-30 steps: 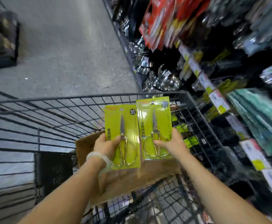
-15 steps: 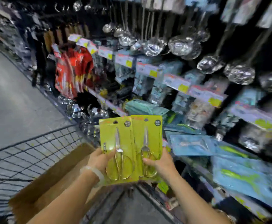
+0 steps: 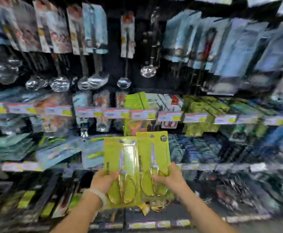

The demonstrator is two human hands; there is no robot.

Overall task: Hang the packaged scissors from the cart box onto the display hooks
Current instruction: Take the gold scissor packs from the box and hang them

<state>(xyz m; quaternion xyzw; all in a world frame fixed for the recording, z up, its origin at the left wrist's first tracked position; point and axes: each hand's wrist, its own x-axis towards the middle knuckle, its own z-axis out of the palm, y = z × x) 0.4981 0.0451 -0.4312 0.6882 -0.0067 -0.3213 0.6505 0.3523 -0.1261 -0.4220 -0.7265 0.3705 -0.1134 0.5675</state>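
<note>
Two yellow-green carded scissors packs stand upright side by side in front of the display. My left hand (image 3: 102, 181) grips the lower part of the left scissors pack (image 3: 119, 153). My right hand (image 3: 169, 178) grips the lower part of the right scissors pack (image 3: 154, 148), which sits slightly higher. Just above them hangs a row of similar yellow-green packs (image 3: 135, 102) on the display hooks. The cart and its box are out of view. The whole picture is blurred by motion.
Steel ladles (image 3: 93, 79) and carded utensils hang in the upper rows. A strip of price labels (image 3: 142, 114) runs across the middle. More green packs (image 3: 203, 108) hang at the right, teal and blue packs (image 3: 56, 153) at the lower left.
My view has swung from the cart to face the display wall head-on. Both hands have kept their packs and lifted them towards the shelves; the cart and box have left the view.
</note>
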